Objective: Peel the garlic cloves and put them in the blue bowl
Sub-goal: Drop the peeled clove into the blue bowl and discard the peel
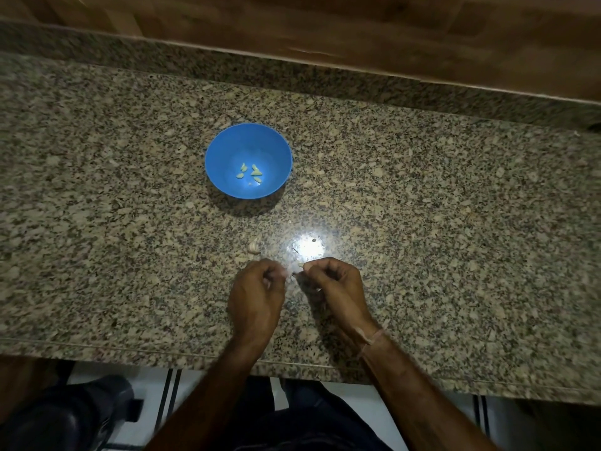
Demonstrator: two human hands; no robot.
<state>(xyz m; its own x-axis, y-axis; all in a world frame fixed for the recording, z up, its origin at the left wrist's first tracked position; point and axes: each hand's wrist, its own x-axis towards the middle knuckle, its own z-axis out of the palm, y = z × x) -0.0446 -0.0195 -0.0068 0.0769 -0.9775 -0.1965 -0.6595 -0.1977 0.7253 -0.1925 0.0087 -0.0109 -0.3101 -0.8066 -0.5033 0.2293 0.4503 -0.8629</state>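
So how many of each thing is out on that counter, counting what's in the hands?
Blue bowl: 1
Peeled cloves in it: 5 clear
Unpeeled garlic on the counter: 1
Clove held by left hand and right hand: 1
Total: 8

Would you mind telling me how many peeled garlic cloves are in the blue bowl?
5 cloves on the floor of the blue bowl: two left, three right. A faint scrap below them may be a sixth.
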